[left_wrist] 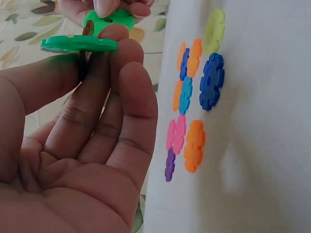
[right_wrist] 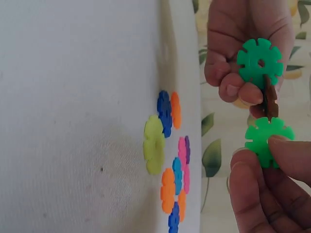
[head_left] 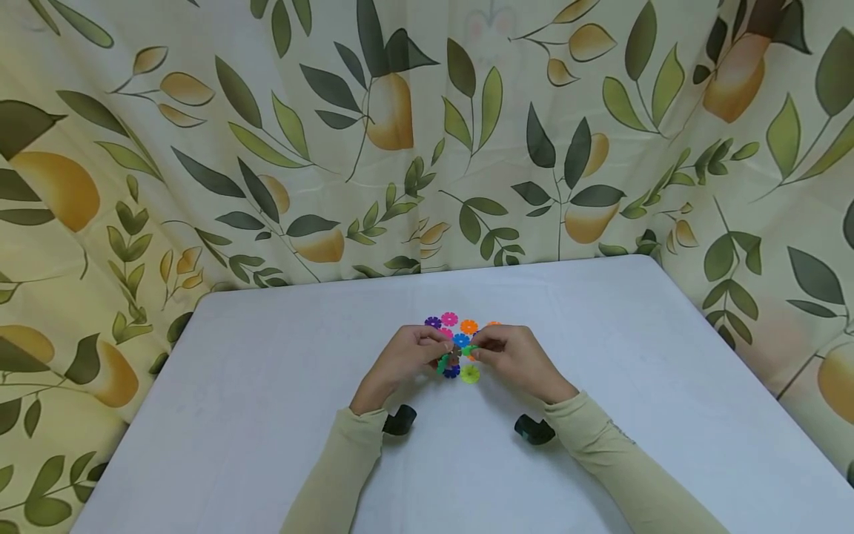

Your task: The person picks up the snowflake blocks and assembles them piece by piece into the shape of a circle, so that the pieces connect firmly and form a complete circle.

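Our left hand point(head_left: 400, 360) pinches the brown disc point(right_wrist: 271, 101), our right hand point(head_left: 522, 356) the light green disc point(right_wrist: 263, 136) beside it; if we push crookedly, the brown disc may slip.

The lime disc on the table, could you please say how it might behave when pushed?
Lying flat, the lime disc should slide rather than roll. It looks thin, so probably light. Being notched, it might snag slightly.

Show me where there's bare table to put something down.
The white table has bare room left of the left hand, right of the right hand, and between the two sleeves. Another strip lies behind the flower discs, before the curtain. Between the hands it's crowded: flower discs lie there, with held discs above.
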{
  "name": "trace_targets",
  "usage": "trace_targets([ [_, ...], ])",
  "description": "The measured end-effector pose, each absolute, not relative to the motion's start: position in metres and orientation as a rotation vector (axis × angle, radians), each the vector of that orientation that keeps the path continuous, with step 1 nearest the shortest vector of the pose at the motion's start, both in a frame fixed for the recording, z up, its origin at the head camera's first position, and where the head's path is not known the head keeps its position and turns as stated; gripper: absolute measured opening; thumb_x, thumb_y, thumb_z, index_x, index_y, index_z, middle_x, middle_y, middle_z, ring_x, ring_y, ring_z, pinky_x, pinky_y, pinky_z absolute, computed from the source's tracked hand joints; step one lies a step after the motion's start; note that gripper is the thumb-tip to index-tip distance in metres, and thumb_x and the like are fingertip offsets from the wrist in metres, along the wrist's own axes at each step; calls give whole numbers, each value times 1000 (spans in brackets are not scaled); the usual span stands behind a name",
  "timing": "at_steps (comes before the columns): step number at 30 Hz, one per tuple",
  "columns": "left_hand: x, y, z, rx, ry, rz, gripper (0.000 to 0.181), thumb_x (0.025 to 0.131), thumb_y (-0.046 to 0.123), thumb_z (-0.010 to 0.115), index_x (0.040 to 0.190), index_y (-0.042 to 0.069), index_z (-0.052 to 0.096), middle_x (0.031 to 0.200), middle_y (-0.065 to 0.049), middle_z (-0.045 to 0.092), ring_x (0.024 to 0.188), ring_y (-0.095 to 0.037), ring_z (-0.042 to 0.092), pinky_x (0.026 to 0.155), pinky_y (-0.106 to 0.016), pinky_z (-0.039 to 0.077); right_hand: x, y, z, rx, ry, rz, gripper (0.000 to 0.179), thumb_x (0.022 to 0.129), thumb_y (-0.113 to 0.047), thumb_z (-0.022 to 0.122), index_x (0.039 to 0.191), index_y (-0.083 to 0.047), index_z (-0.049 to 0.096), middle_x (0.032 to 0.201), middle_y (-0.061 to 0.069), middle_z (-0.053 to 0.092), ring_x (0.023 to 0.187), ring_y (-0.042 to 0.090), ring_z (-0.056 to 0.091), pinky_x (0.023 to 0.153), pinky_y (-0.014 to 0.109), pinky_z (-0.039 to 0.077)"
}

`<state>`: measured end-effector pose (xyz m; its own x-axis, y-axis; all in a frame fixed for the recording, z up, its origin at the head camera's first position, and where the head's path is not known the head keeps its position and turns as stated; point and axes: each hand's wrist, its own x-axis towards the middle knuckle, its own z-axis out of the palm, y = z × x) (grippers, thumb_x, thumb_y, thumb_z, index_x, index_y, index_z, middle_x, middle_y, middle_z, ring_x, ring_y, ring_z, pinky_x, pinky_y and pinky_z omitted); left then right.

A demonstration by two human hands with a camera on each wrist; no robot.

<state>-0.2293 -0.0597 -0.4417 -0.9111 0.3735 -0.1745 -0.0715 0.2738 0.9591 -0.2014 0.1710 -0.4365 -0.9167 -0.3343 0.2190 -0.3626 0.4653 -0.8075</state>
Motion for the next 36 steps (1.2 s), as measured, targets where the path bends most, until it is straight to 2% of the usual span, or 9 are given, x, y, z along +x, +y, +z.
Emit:
trace_targets([
  [7,-229,-61,-441,289,2032,1788,19,107,14,68,114,-3,74,101,-13,80,95,-24,76,90,-36,60,-197,170,-434,571,-2599,1650,8,97,4,75,103,1,78,98,9,75,88,25,73,82,28,59],
  [13,-227,-58,-439,276,2030,1786,20,106,15,69,114,-3,74,102,-13,80,98,-24,77,92,-36,59,-195,171,-433,585,-2595,1664,8,97,5,74,103,1,78,97,10,74,86,27,73,81,27,59],
  [19,-225,-54,-439,249,2045,1798,17,105,13,71,111,-3,75,99,-13,80,95,-26,78,94,-37,59,-194,168,-430,712,-2577,1466,14,91,12,77,96,0,80,92,8,75,81,20,69,76,29,60],
  [27,-225,-54,-439,274,2067,1842,16,105,11,69,107,-4,74,97,-13,79,89,-23,77,87,-35,61,-200,160,-436,831,-2489,1280,17,88,14,80,91,-2,79,87,2,74,77,16,69,73,32,60],
  [31,-226,-59,-438,301,2033,1834,21,107,15,67,116,-3,72,102,-14,79,91,-23,76,88,-36,60,-204,156,-437,802,-2473,1296,17,89,12,80,95,-3,80,91,2,75,80,17,69,75,32,60],
  [36,-230,-71,-438,280,2008,1843,23,109,18,65,119,-2,71,104,-13,78,95,-26,74,89,-36,60,-208,146,-432,747,-2468,1321,16,92,9,78,107,3,78,102,9,76,84,20,72,78,36,62],
])
